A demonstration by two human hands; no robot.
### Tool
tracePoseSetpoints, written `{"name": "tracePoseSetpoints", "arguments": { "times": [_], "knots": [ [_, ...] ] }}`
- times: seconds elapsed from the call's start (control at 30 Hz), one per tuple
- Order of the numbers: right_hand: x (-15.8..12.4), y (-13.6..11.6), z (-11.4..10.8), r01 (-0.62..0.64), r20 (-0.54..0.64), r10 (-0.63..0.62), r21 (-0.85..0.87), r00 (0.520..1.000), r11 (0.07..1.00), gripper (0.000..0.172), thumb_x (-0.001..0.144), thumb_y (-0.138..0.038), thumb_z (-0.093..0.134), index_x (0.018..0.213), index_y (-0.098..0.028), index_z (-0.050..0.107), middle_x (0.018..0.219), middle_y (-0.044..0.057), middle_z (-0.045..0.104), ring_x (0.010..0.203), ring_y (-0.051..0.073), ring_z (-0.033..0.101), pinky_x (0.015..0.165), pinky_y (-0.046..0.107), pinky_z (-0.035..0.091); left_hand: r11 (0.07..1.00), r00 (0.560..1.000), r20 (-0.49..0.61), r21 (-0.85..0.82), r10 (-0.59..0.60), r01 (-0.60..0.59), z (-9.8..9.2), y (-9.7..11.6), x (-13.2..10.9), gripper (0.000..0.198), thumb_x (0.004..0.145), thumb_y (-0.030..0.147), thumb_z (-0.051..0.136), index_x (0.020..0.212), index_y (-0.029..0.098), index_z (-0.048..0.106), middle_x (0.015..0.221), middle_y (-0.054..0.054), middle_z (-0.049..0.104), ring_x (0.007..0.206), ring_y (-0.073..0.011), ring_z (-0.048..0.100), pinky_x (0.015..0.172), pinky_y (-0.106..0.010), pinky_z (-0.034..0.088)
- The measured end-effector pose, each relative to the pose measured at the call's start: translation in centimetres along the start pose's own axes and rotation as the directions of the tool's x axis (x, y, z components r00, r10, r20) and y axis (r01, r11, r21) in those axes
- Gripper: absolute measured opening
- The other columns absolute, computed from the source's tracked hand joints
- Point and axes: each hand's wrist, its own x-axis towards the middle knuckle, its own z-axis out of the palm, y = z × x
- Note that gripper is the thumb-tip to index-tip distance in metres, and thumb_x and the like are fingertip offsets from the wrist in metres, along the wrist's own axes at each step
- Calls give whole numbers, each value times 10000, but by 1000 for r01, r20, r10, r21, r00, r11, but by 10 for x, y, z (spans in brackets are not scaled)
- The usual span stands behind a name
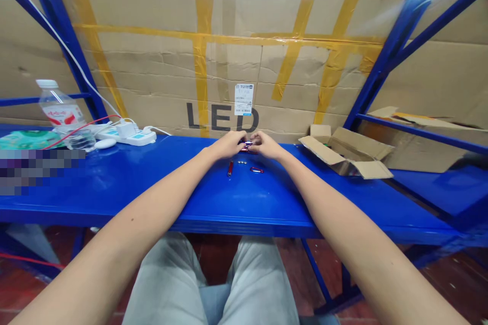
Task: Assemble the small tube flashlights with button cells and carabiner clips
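Note:
My left hand (pixel 231 144) and my right hand (pixel 266 144) meet over the back middle of the blue table (pixel 152 183). The fingers of both are closed in a pinch around small shiny parts that are too small and covered to name. Just below the fingertips, red pieces (pixel 249 151) show in part. Nearer to me lies a small red metal tube (pixel 230 168), pointing toward me. A short row of small silver button cells (pixel 242 162) is to its right, and beyond them a red carabiner (pixel 256 169) rests flat.
An open cardboard box (pixel 343 150) stands to the right. On the left are a plastic bottle (pixel 63 114), a white power strip (pixel 133 134) with cables and a green packet (pixel 30 139). A large taped cardboard sheet (pixel 160 76) walls off the back, between blue metal posts (pixel 72 45).

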Motion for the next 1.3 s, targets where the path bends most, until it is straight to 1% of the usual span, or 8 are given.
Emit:
{"name": "tracePoseSetpoints", "arguments": {
  "times": [0.1, 0.2, 0.4, 0.6, 0.77, 0.97, 1.13, 1.3],
  "knots": [
    [1, -1, -5, 45, 69, -46, 18, 997, 999, 215, 723, -294, 679, 871, -151, 614, 683, -25, 588, 639, 124, 526, 640, 259, 412, 998, 999, -25, -43, 44, -45, -3, 9, -1, 217, 862, 100, 455, 1008, 175, 597, 1014, -63, 689, 929, -187, 622, 822, -306, 454],
    [-1, -5, -8, 72, 61, -71, -19, 996, 997, 213, 719, -343, 694, 776, -154, 615, 619, -39, 560, 591, 112, 492, 595, 250, 378, 997, 998, -30, -53, 53, -55, -3, 11, -2, 221, 859, 103, 458, 1013, 178, 598, 1018, -61, 693, 936, -188, 628, 831, -309, 459],
    [-6, -9, 3, -15, 94, 6, 99, 996, 995, 168, 781, -232, 655, 776, -186, 493, 628, -1, 642, 570, 147, 607, 572, 257, 457, 999, 1000, 15, -23, 26, -25, 1, 3, -2, 158, 898, 234, 514, 1008, 183, 616, 996, -60, 702, 918, -203, 632, 800, -310, 452],
    [-8, -15, 13, 48, -11, -52, -228, 999, 973, 120, 812, -156, 611, 760, -182, 507, 573, -16, 619, 554, 133, 590, 557, 219, 415, 993, 992, 52, -27, -116, 117, 7, -8, -1, 177, 893, 295, 523, 908, 162, 638, 930, -70, 709, 861, -199, 630, 734, -288, 436],
    [-9, -17, 7, 46, 74, -12, -481, 997, 875, 99, 757, -71, 612, 789, -163, 596, 668, 16, 674, 610, 131, 585, 579, 215, 378, 983, 971, 159, 83, -178, 166, 5, -11, -5, 183, 849, 259, 536, 883, 160, 686, 860, -68, 716, 765, -192, 620, 669, -274, 413],
    [-14, -21, -2, 55, 178, 52, -549, 983, 834, 161, 754, -73, 623, 873, -168, 678, 731, 28, 707, 659, 138, 596, 595, 216, 363, 987, 932, 331, 108, -146, 116, 3, -12, -1, 169, 798, 187, 576, 838, 166, 739, 813, -67, 733, 761, -193, 640, 681, -263, 420],
    [-14, -21, -2, 25, 169, 77, -528, 983, 849, 161, 761, -74, 609, 881, -158, 675, 751, 46, 715, 668, 146, 602, 591, 221, 370, 980, 931, 324, 155, -170, 125, 1, -15, -2, 200, 773, 147, 560, 870, 167, 734, 866, -79, 735, 794, -201, 636, 670, -267, 409],
    [-13, -19, -3, -2, 134, 65, -423, 989, 906, 145, 817, -84, 547, 923, -160, 613, 783, 37, 735, 616, 119, 581, 588, 213, 390, 973, 953, 209, 119, -221, 200, 2, -18, -4, 258, 788, 212, 556, 988, 159, 709, 955, -88, 726, 823, -198, 624, 684, -268, 412]
  ]
}}
